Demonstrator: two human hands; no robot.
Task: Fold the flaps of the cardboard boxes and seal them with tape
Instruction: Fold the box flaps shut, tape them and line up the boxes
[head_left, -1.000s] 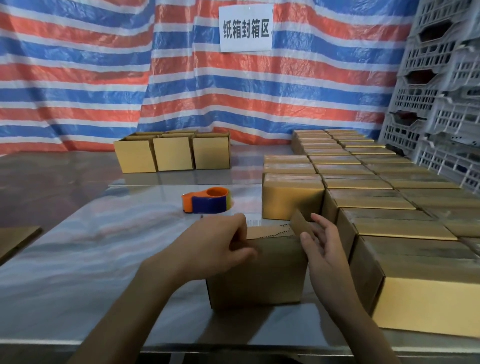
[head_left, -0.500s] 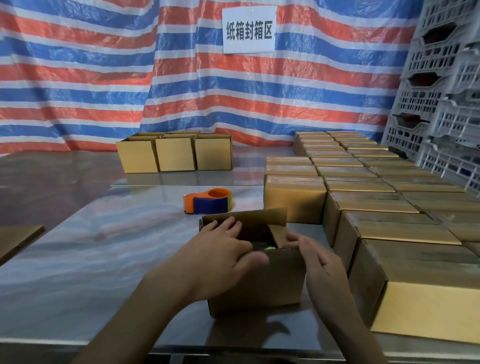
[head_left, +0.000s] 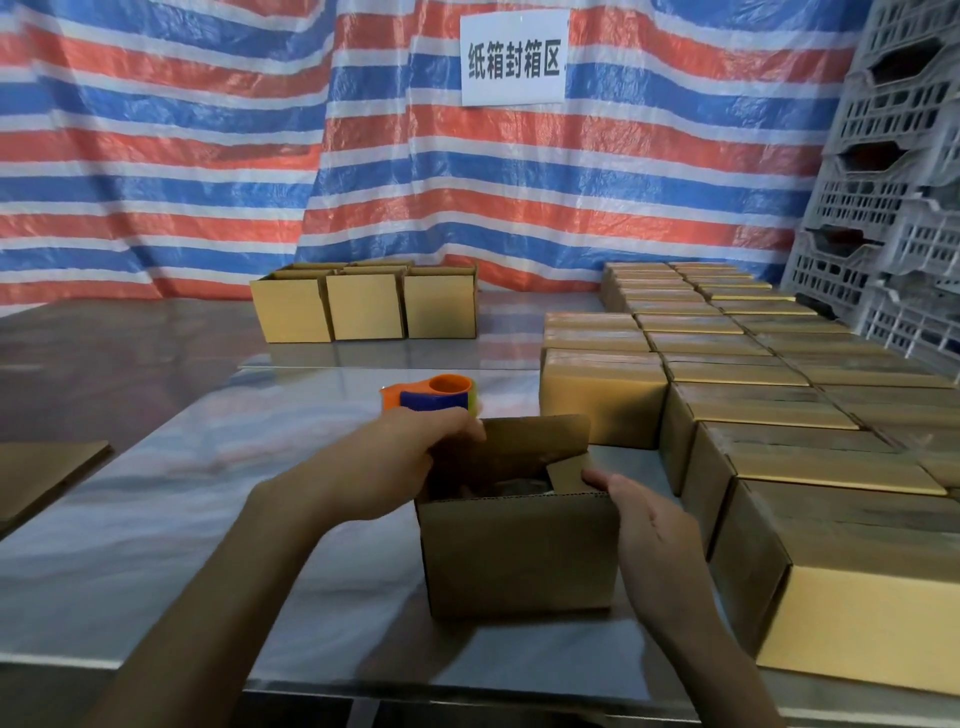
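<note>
Corrugated box (head_left: 514, 556), rear flap (head_left: 535, 441) upright (top open). Left hand (head_left: 389, 467) curls over 9 o'clock rim; right hand (head_left: 649, 525), fingers straight, presses 3 o'clock flap (head_left: 566, 475).

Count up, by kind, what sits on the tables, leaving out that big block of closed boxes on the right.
Open box: 1
Tape dispenser: 1
Far boxes facing us: 3
Flat cardboard: 1
Total: 6

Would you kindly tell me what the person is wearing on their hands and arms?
Nothing visible. The left hand and right hand are bare: no gloves, rings or watch. The left forearm and right forearm are bare down to the picture's edge, with no sleeve in view.
</note>
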